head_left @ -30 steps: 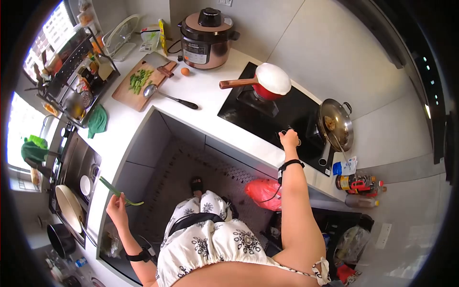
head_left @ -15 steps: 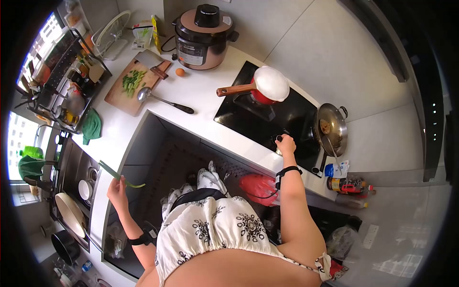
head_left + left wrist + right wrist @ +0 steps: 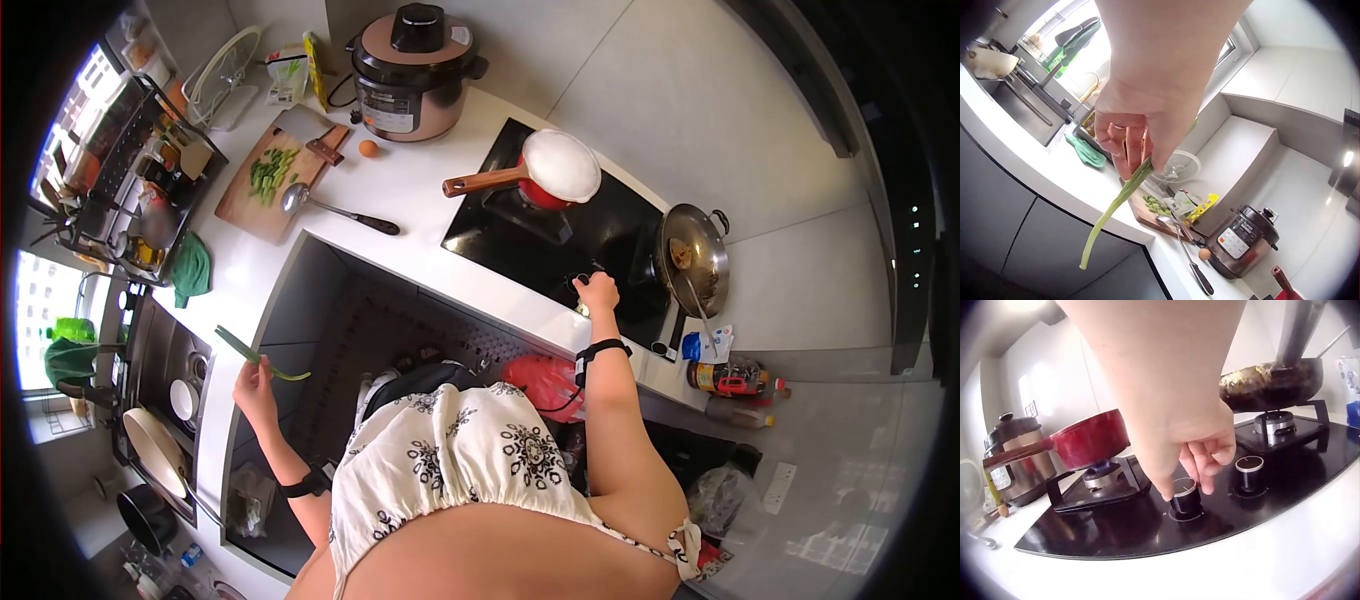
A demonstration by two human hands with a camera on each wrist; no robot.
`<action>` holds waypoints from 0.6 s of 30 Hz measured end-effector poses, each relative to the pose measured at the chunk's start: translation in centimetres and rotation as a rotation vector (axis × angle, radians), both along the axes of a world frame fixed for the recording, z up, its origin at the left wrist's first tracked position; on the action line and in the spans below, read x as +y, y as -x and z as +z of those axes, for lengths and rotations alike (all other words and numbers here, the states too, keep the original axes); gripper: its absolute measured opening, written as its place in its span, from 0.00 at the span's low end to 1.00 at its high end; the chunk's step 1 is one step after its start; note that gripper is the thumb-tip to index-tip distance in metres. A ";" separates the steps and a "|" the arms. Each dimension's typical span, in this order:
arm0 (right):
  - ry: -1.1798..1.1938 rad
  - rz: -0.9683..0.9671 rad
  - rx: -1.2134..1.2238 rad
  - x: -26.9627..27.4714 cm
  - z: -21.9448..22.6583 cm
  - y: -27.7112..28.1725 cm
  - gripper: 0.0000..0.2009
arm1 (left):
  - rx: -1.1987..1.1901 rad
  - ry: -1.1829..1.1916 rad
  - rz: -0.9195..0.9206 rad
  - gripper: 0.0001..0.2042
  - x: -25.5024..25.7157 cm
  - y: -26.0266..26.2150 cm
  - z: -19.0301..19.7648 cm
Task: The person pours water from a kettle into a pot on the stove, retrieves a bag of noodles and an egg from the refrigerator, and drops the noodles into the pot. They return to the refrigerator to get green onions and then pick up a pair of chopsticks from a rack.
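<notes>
A green onion stalk [image 3: 1110, 215] is pinched between thumb and fingers of my left hand [image 3: 256, 392], held off the counter's edge. My right hand [image 3: 598, 293] grips a black stove knob [image 3: 1185, 501] at the front of the cooktop, thumb on one side and fingers on the other. A second knob [image 3: 1249, 475] stands to its right, untouched. On the left burner sits the red saucepan [image 3: 1090, 440], its top white in the head view; bluish flame shows beneath it. The wok [image 3: 693, 262] with some food in it rests on the right burner.
Chopped greens and a cleaver lie on the cutting board [image 3: 250, 205]. Beside it are an egg [image 3: 369, 148], a ladle [image 3: 345, 211] and the pressure cooker [image 3: 412, 82]. The sink [image 3: 165, 345] is at the left; bottles [image 3: 735, 380] stand right of the wok.
In the head view the left hand with the stalk has shifted slightly right and the stalk's angle has changed. The right hand stays at the knobs, and the whole view has shifted a little.
</notes>
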State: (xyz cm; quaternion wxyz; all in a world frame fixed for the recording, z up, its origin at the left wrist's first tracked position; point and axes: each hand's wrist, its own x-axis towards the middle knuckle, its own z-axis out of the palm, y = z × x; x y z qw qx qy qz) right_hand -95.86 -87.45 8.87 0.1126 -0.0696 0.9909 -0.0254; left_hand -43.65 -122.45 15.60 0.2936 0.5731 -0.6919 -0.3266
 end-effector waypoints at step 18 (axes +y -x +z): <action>0.265 0.175 0.049 5.1 -6.2 0.4 0.24 | 0.007 -0.083 0.212 0.20 -1.4 3.4 -1.4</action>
